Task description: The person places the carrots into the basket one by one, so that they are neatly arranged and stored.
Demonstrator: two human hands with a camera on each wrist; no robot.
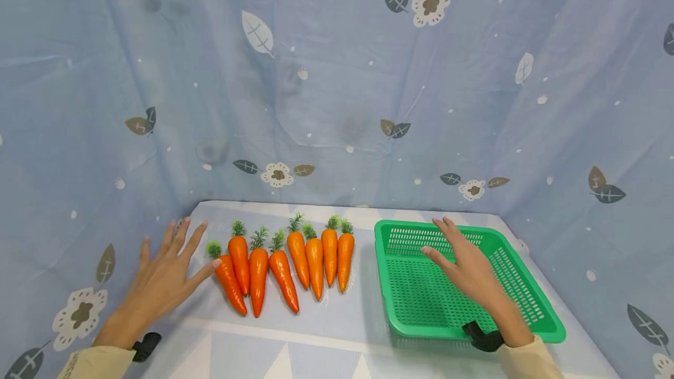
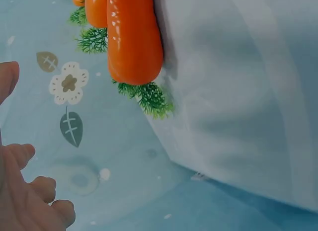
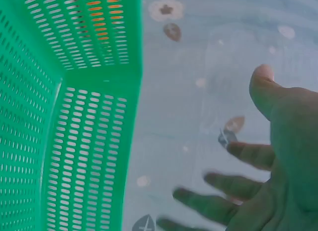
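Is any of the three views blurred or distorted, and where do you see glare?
Head view: sharp, but bent at the edges as by a wide lens; soft, even light. Left wrist view: white glare streaks on the nearest carrot. Right wrist view: the right hand has smeared fingertips, while the green basket stays sharp.

I see both of my hands bare, the left hand (image 1: 163, 274) and the right hand (image 1: 468, 268). Cream-coloured sleeves end at the wrists, at about seven and five o'clock in the head view. A black strap (image 1: 481, 338) wraps each wrist just above the cuff.
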